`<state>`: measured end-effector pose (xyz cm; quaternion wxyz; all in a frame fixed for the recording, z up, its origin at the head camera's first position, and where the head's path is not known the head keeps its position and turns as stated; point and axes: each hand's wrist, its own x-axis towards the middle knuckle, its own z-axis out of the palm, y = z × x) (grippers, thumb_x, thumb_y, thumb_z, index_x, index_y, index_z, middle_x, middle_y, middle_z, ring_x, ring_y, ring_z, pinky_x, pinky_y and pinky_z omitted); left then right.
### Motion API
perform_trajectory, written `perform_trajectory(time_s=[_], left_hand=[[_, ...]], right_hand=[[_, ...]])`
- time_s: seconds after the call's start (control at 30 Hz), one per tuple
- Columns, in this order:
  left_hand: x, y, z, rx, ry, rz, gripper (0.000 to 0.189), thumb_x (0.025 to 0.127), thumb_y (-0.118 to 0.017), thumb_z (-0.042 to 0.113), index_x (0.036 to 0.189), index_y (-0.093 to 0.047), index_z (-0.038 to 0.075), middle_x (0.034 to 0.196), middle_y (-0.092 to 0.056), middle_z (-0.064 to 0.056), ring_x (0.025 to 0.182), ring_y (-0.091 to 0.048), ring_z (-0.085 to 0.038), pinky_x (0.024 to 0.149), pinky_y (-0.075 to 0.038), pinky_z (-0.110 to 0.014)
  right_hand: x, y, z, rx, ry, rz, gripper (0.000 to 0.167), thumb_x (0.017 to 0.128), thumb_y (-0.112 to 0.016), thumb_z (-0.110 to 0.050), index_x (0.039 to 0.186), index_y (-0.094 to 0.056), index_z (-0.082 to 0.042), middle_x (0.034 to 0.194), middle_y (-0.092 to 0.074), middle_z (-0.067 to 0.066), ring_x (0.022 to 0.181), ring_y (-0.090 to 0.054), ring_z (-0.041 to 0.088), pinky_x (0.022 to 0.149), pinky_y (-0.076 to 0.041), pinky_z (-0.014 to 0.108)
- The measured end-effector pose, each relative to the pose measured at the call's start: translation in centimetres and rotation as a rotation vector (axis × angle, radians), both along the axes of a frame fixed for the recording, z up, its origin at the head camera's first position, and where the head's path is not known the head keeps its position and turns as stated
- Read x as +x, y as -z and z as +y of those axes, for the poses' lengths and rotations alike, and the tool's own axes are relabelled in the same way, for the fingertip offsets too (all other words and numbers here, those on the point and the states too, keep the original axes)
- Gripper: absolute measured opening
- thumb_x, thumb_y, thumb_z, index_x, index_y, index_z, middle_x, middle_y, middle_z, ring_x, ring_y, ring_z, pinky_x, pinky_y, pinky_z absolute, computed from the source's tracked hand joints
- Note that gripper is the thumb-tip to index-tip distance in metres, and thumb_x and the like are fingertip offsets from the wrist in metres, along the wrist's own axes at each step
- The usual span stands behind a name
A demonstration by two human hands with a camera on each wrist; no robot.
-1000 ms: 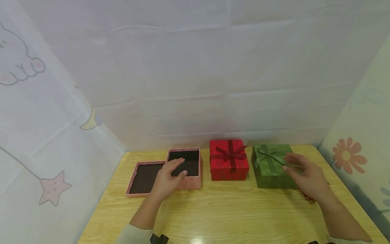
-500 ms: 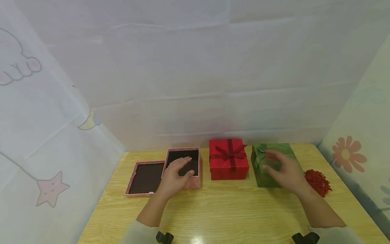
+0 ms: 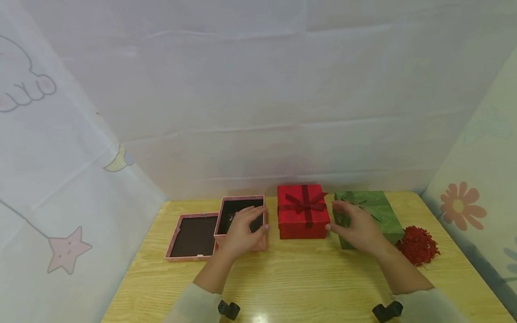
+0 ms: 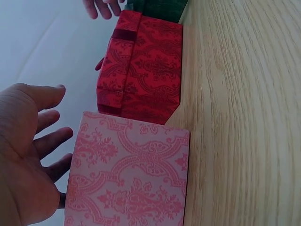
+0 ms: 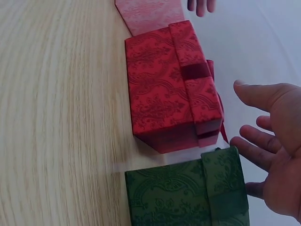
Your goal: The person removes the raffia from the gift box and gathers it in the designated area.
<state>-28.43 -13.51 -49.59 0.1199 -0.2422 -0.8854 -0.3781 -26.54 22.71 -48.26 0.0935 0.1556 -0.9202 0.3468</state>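
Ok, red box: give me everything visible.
The red box looks like patterned card, squarish, with an overlapping lid and dark-red ribbon tied in a bow on top. Closed and upright on the table, it stands between the pink box and green box, gaps either side. Neither left grip nor right grip visibly touches it.

Beside the red box (image 3: 303,211), the left hand (image 3: 244,229) partly hid the pink box (image 3: 260,243), the right hand (image 3: 359,229) the green box (image 3: 383,211).

Makeshift booth, bldg. type unclear: wood-grain table (image 3: 291,280) below the fingers (image 3: 252,212), creased sheets (image 3: 242,89) on 3 sides, w/ cartoon prints (image 3: 69,249) L & R of the fingers.
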Motion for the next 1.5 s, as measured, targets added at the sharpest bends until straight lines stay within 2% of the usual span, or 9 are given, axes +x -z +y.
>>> perform_trajectory(time_s=[0.1, 0.3, 0.47, 0.67, 0.83, 1.03, 1.23, 1.4, 1.5], left_hand=[[-0.3, 0.0, 0.5, -0.031, -0.001, -0.006, 0.050, 0.092, -0.078, 0.022, 0.140, -0.066, 0.012, 0.144, -0.063, -0.007, 0.142, -0.046, -0.042, 0.111, -0.019, -0.081], [-0.7, -0.1, 1.4, -0.073, 0.008, -0.025, 0.050, 0.093, -0.078, 0.025, 0.140, -0.066, 0.011, 0.143, -0.063, -0.011, 0.142, -0.046, -0.042, 0.111, -0.017, -0.082], [-0.9, -0.3, 2.1, -0.119, -0.011, -0.047, 0.050, 0.094, -0.077, 0.030, 0.140, -0.066, 0.014, 0.142, -0.064, -0.006, 0.142, -0.046, -0.040, 0.113, -0.017, -0.080], [-1.3, -0.3, 3.0, -0.209, -0.044, -0.108, 0.051, 0.096, -0.075, 0.037, 0.143, -0.066, 0.020, 0.143, -0.064, 0.000, 0.144, -0.044, -0.034, 0.115, -0.014, -0.079], [-1.4, -0.5, 3.9, -0.281, -0.075, -0.123, 0.050, 0.095, -0.074, 0.039, 0.143, -0.066, 0.025, 0.137, -0.068, 0.005, 0.144, -0.044, -0.033, 0.114, -0.009, -0.080], [-1.5, -0.3, 4.6, -0.347, -0.111, -0.143, 0.051, 0.096, -0.073, 0.040, 0.145, -0.064, 0.029, 0.135, -0.069, 0.004, 0.148, -0.038, -0.033, 0.115, 0.004, -0.079], [-1.4, -0.1, 5.3, -0.385, -0.151, -0.138, 0.049, 0.095, -0.075, 0.038, 0.142, -0.066, 0.030, 0.138, -0.068, -0.005, 0.151, -0.032, -0.033, 0.113, 0.008, -0.079], [-1.4, -0.1, 5.3, -0.374, -0.153, -0.116, 0.046, 0.094, -0.077, 0.033, 0.138, -0.069, 0.027, 0.120, -0.076, -0.002, 0.151, -0.034, -0.032, 0.113, 0.004, -0.080], [-1.3, -0.2, 5.2, -0.354, -0.134, -0.129, 0.046, 0.094, -0.077, 0.031, 0.139, -0.069, 0.025, 0.116, -0.077, -0.002, 0.152, -0.033, -0.031, 0.114, 0.004, -0.079]], right_hand=[[-0.3, 0.1, -0.4, 0.032, -0.004, -0.002, 0.071, 0.089, -0.084, -0.033, 0.148, -0.054, -0.006, 0.141, -0.062, 0.016, 0.125, -0.060, 0.039, 0.105, -0.045, 0.062], [-1.0, 0.4, -0.9, 0.098, -0.012, 0.002, 0.074, 0.089, -0.084, -0.031, 0.149, -0.052, -0.001, 0.146, -0.057, 0.021, 0.134, -0.053, 0.043, 0.117, -0.019, 0.072], [-1.4, 0.5, -1.3, 0.100, -0.024, -0.007, 0.073, 0.089, -0.084, -0.029, 0.149, -0.052, -0.002, 0.147, -0.057, 0.020, 0.137, -0.050, 0.042, 0.115, -0.014, 0.077], [-1.7, 1.0, -1.6, 0.133, -0.025, -0.009, 0.071, 0.090, -0.084, -0.028, 0.149, -0.054, -0.003, 0.147, -0.058, 0.016, 0.139, -0.050, 0.039, 0.116, -0.013, 0.076], [-1.7, 1.1, -1.9, 0.148, -0.010, 0.011, 0.069, 0.088, -0.086, -0.024, 0.146, -0.056, -0.002, 0.146, -0.058, 0.018, 0.129, -0.059, 0.040, 0.116, -0.014, 0.077], [-1.8, 1.4, -2.2, 0.161, -0.003, 0.039, 0.066, 0.087, -0.086, -0.021, 0.143, -0.058, -0.001, 0.143, -0.060, 0.019, 0.132, -0.057, 0.041, 0.116, -0.013, 0.076], [-1.8, 1.7, -2.5, 0.135, -0.013, 0.101, 0.062, 0.084, -0.086, -0.012, 0.138, -0.060, 0.002, 0.138, -0.064, 0.020, 0.131, -0.058, 0.040, 0.120, -0.017, 0.068], [-1.6, 1.5, -2.8, 0.081, -0.013, 0.101, 0.062, 0.085, -0.085, -0.006, 0.140, -0.058, 0.003, 0.137, -0.063, 0.020, 0.118, -0.067, 0.038, 0.122, -0.024, 0.059], [-1.5, 1.4, -2.8, 0.065, -0.010, 0.092, 0.063, 0.085, -0.084, -0.006, 0.141, -0.057, 0.003, 0.137, -0.063, 0.020, 0.115, -0.069, 0.037, 0.121, -0.026, 0.059]])
